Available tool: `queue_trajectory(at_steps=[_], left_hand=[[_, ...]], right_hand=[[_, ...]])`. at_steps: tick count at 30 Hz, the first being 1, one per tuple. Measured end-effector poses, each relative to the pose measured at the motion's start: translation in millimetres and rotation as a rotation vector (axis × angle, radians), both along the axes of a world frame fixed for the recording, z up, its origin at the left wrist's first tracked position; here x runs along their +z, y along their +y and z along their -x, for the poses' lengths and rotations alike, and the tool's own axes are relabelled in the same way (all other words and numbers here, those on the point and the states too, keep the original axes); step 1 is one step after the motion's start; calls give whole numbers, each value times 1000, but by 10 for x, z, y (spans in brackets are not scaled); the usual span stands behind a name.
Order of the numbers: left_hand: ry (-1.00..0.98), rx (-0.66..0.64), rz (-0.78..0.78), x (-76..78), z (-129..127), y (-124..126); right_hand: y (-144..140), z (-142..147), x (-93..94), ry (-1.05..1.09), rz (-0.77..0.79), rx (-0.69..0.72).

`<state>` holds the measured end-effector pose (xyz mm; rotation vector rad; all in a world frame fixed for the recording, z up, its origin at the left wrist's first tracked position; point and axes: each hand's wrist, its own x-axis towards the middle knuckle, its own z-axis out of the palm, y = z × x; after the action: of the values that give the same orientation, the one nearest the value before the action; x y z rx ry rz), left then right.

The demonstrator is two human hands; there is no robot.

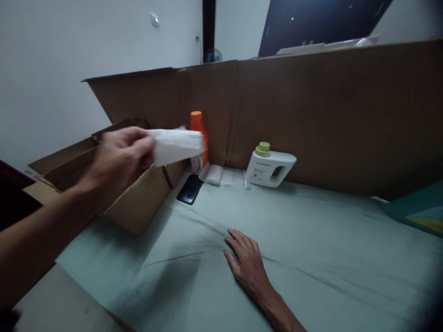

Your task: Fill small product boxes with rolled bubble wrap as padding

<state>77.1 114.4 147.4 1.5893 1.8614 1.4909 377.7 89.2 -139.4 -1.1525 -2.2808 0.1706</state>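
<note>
My left hand [119,157] is raised at the left and pinches one end of a folded white tissue [178,145]. The hand is smeared by motion; the tissue stretches to the right and partly covers an orange bottle [196,123] behind it. Below the tissue, a black phone [189,189] lies flat on the pale green cloth [221,286]. My right hand [245,260] rests palm down on that cloth near the middle, its fingers spread and holding nothing.
Under my left forearm stands an open cardboard box [141,203]. Clear bubble wrap [230,177] lies beside a white jug [268,168] with a green cap. A cardboard wall [311,115] runs along the back. At the right edge is a green object [418,207].
</note>
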Motion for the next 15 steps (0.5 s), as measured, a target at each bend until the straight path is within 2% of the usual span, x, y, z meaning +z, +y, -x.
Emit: queue_trajectory(at_steps=[2, 5, 7, 9, 12, 15], left_hand=[[-52, -150, 151, -119, -295, 404], [-19, -172, 268, -333, -410, 879], [36, -121, 289, -447, -258, 1008], [122, -25, 289, -495, 14, 1056], [314, 134, 328, -441, 439, 1175], [459, 155, 450, -358, 684, 1443]], right_hand=[[6, -1, -17, -1, -11, 3], [0, -6, -36, 2, -17, 14], [-11, -13, -38, 4, -13, 19], [-17, -21, -35, -1, -11, 23], [-7, -35, -37, -8, -26, 33], [16, -47, -55, 7, -76, 34]])
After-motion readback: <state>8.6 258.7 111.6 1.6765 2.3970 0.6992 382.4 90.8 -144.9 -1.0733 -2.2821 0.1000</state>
